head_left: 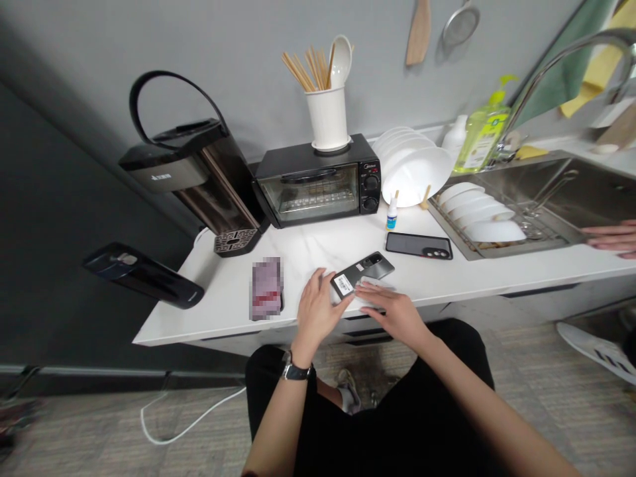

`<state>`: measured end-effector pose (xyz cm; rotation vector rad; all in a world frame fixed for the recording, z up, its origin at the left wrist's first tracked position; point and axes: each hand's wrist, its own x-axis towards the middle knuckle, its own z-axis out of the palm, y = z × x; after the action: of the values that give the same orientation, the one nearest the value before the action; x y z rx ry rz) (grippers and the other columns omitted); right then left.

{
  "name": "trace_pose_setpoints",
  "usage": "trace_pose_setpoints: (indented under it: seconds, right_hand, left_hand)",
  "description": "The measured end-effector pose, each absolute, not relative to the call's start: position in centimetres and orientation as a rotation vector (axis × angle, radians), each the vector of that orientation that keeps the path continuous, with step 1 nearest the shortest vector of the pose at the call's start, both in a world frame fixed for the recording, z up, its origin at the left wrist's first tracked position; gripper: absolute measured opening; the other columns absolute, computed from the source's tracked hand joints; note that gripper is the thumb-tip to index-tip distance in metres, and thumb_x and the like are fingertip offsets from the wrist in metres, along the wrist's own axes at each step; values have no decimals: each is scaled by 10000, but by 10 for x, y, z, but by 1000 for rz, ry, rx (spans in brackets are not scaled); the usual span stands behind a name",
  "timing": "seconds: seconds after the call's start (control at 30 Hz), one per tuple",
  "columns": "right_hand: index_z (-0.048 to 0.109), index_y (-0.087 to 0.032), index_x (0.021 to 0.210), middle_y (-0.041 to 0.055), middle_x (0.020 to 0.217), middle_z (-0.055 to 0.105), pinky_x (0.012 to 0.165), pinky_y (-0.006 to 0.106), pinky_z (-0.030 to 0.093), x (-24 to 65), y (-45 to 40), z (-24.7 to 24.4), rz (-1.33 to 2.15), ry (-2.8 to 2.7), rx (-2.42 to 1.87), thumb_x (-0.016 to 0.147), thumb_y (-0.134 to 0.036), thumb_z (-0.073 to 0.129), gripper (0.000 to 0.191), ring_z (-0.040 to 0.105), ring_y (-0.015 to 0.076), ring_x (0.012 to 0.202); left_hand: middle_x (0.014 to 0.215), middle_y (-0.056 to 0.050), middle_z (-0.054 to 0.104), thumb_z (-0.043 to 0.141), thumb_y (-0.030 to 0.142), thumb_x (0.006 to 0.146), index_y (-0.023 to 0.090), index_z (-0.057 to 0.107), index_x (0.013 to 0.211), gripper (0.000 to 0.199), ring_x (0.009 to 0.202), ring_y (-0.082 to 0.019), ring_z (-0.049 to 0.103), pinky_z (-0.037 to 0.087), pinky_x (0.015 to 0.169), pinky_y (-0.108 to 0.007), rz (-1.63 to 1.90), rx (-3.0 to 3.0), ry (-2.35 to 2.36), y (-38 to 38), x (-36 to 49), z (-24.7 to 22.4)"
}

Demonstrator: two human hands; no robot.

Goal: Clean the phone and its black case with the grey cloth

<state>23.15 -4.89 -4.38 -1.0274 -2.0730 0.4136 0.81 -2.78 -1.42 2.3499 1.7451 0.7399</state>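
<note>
A grey phone [365, 270] with a white label lies back side up on the white counter. My left hand [318, 305] rests against its left end, thumb along its lower edge, fingers spread. My right hand [392, 310] holds a thin whitish cloth or tissue [373, 283] at the phone's lower edge; the fingers partly cover it. A black phone case [419, 246] with camera cut-outs lies to the right. Behind it stands a small white bottle with a blue label [392, 215]. Another phone [267, 289], its screen blurred, lies left of my left hand.
A toaster oven [318, 189] bears a cup of chopsticks [328, 118]. To the left are a water dispenser [199, 179] and a dark flask [144, 275]. Plates [417, 173] and a sink [561, 205] with bowls are at the right. Another person's hand [613, 237] is at the sink edge.
</note>
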Motion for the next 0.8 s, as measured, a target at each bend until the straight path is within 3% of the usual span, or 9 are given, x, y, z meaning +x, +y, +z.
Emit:
trace_pose_setpoints:
  seconds: [0.2, 0.27, 0.37, 0.43, 0.53, 0.67, 0.8]
  right_hand:
    - [815, -268, 1113, 35, 1179, 812, 1083, 452, 598, 253, -39, -41, 662, -1668, -1114, 1022, -266, 608, 227, 760, 264, 1161]
    - [808, -245, 1135, 63, 1194, 808, 1042, 443, 619, 262, -36, -38, 712, -1480, -1153, 995, -340, 670, 218, 771, 271, 1129]
    - [740, -226, 1290, 107, 1332, 751, 1041, 434, 615, 272, -33, -31, 692, -1296, -1146, 951, -410, 744, 386, 750, 274, 1175]
    - [701, -228, 1353, 118, 1357, 737, 1037, 441, 614, 274, -31, -23, 613, -1222, -1127, 954, -417, 743, 443, 737, 277, 1201]
    - [740, -238, 1303, 105, 1275, 776, 999, 439, 628, 270, -27, -6, 409, -1197, -1146, 995, -389, 688, 347, 755, 271, 1151]
    - [794, -266, 1205, 67, 1228, 797, 977, 410, 638, 258, -13, 7, 218, -1372, -1114, 1036, -289, 599, 259, 763, 257, 1141]
    - [783, -282, 1203, 37, 1233, 796, 1104, 461, 577, 246, 2, -5, 137, -1590, -1077, 1052, -214, 542, 292, 733, 253, 1217]
  left_hand:
    - [1469, -159, 582, 842, 329, 818, 196, 526, 1332, 618, 1402, -341, 555, 434, 1191, -503, 839, 2213, 1643, -19, 10, -10]
    - [1333, -119, 672, 815, 287, 827, 217, 476, 1347, 625, 1256, -305, 657, 515, 1078, -459, 878, 2081, 1636, -20, 11, -9]
    - [1086, -35, 751, 696, 252, 914, 267, 423, 1390, 549, 999, -248, 748, 564, 857, -355, 900, 1857, 1652, -24, 12, -11]
    - [1046, -24, 765, 669, 255, 942, 287, 450, 1387, 497, 975, -244, 758, 548, 822, -328, 902, 1817, 1657, -26, 12, -12]
    - [1047, -25, 780, 669, 300, 966, 290, 538, 1299, 358, 992, -243, 761, 525, 813, -302, 882, 1885, 1623, -27, 12, -15]
    - [931, -8, 774, 589, 380, 1035, 273, 595, 1190, 188, 860, -223, 756, 464, 706, -270, 826, 2012, 1673, -31, 14, -16]
    - [875, -13, 769, 545, 415, 1066, 250, 607, 1182, 211, 773, -220, 743, 404, 638, -270, 761, 2135, 1766, -34, 15, -18]
